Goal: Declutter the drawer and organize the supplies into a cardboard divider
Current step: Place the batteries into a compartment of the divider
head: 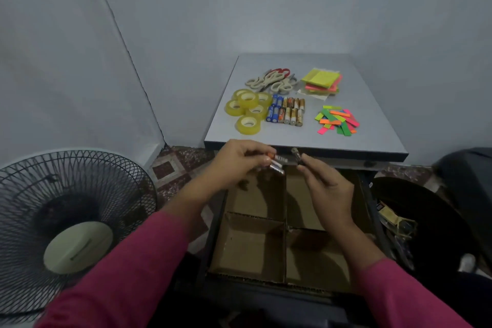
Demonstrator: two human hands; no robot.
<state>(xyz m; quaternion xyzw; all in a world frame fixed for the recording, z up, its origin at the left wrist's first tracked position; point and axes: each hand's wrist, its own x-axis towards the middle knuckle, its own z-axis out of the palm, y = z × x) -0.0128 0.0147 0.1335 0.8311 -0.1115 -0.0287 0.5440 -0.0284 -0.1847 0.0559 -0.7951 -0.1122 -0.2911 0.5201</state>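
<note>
Left hand (237, 160) gripping blurred batteries (275, 164), right hand (327, 189) pinching one battery (296, 157)

1. In front of me the drawer (372, 210) stands pulled out below the front edge of the table (372, 125).
2. The cardboard divider (285, 221) sits in the drawer, splitting it into four compartments, two near and two far.
3. My left hand (237, 162) and right hand (327, 189) are side by side above the far compartments.
4. On the table, the tape rolls (247, 109) lie at the left, with the batteries (287, 112) just to their right.
5. The scissors (271, 80) lie behind both groups.
6. The sticky notes (322, 82) lie at the far right, with the paper strips (336, 120) in front of them.
7. A fan (66, 226) stands on the floor, left of the drawer.
</note>
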